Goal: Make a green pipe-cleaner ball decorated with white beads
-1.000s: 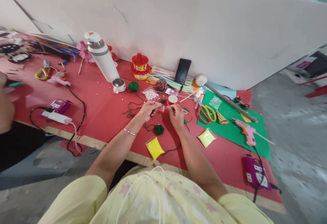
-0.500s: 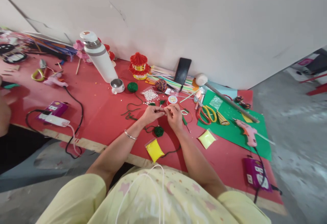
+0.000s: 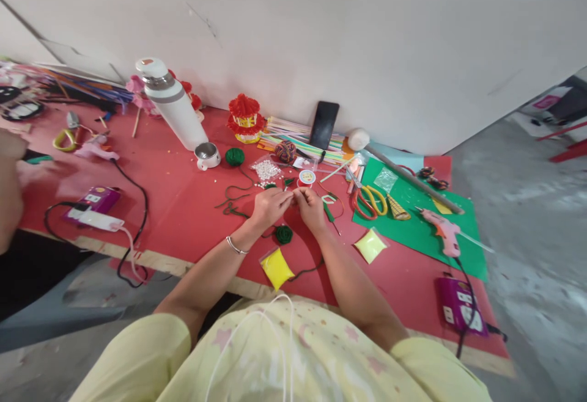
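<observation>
My left hand (image 3: 271,209) and my right hand (image 3: 309,208) meet fingertip to fingertip above the red table. Both are closed in a pinch; whatever lies between the fingers is too small to make out. Just beyond them are a white spool (image 3: 307,178) and a bag of white beads (image 3: 266,170). Below the left hand sits a dark green yarn coil (image 3: 283,234), and a green ball of yarn (image 3: 235,157) lies farther back. A green-handled crochet hook (image 3: 329,214) rests right of my right hand. A yellow packet (image 3: 276,269) lies between my forearms.
Scissors (image 3: 376,201), a pink glue gun (image 3: 441,231) and a stick (image 3: 408,177) lie on or by green card (image 3: 468,249) to the right. A tall white flask (image 3: 177,109) and metal cup (image 3: 207,156) stand left. Another person's arm (image 3: 10,188) is at the left edge.
My fingertips stay pinched together, with the hands shifting only slightly. The whole view has moved a little, and the other person's arm at the left edge has come farther into view.
</observation>
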Demonstrator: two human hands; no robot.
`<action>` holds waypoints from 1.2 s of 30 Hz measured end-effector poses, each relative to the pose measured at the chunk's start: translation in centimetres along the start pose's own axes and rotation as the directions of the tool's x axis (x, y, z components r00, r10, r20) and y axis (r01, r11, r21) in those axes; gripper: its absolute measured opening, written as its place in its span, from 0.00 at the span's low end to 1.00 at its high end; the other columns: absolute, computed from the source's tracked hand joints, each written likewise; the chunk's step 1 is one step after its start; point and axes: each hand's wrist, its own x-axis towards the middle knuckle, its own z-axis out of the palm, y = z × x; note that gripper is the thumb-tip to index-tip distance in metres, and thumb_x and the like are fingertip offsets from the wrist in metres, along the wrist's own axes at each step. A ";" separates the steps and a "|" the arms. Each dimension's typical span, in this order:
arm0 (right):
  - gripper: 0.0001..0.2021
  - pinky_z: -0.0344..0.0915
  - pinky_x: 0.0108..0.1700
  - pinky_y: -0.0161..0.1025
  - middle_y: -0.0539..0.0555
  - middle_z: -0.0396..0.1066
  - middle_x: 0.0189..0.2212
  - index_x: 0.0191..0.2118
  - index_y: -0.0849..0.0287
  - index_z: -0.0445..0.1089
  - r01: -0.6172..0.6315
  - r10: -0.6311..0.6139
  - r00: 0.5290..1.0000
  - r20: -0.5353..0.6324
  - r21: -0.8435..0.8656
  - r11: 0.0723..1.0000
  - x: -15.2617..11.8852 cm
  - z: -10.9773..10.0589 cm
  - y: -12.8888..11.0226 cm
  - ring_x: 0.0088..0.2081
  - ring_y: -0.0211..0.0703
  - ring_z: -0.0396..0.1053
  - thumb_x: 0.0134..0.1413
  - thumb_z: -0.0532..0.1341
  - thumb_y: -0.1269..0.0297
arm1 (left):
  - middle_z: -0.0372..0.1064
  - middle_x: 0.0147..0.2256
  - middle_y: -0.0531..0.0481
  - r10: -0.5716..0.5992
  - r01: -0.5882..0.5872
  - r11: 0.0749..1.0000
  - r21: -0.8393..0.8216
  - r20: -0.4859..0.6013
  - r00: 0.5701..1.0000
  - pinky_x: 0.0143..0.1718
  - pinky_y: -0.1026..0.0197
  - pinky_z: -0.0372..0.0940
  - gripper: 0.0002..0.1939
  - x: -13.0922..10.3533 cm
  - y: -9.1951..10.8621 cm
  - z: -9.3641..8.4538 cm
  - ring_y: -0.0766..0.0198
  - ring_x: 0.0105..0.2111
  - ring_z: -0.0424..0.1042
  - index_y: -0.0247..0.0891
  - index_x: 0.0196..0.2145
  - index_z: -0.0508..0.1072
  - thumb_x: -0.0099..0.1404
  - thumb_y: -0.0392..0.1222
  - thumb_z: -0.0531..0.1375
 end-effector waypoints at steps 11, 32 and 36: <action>0.21 0.60 0.29 0.36 0.46 0.65 0.22 0.33 0.55 0.69 -0.004 0.003 1.000 0.028 0.026 1.000 0.2 -0.2 -0.2 0.24 0.37 0.62 0.63 0.59 0.41 | 0.73 0.29 0.42 -0.009 0.007 0.999 -0.039 -0.041 0.999 0.39 0.58 0.62 0.14 -0.2 -0.8 0.0 0.58 0.33 0.70 0.44 0.42 0.85 0.70 0.49 0.59; 0.11 0.64 0.33 0.38 0.54 0.77 0.34 0.42 0.57 0.79 0.253 -0.267 0.964 -0.011 -0.277 0.927 -0.4 0.3 0.1 0.31 0.40 0.71 0.63 0.63 0.56 | 0.63 0.18 0.57 -0.512 0.459 0.463 -0.758 0.194 0.837 0.19 0.67 0.50 0.07 1.3 0.9 -0.6 0.74 0.17 0.56 0.35 0.27 0.75 0.51 0.42 0.67; 0.12 0.64 0.33 0.38 0.53 0.78 0.32 0.37 0.57 0.79 0.256 -0.256 0.966 0.038 -0.276 0.926 -0.2 0.2 0.3 0.31 0.41 0.71 0.63 0.62 0.57 | 0.63 0.17 0.58 -0.505 0.486 0.420 -0.766 0.247 0.827 0.18 0.68 0.47 0.07 1.4 0.8 -0.7 0.75 0.15 0.55 0.35 0.27 0.74 0.51 0.41 0.67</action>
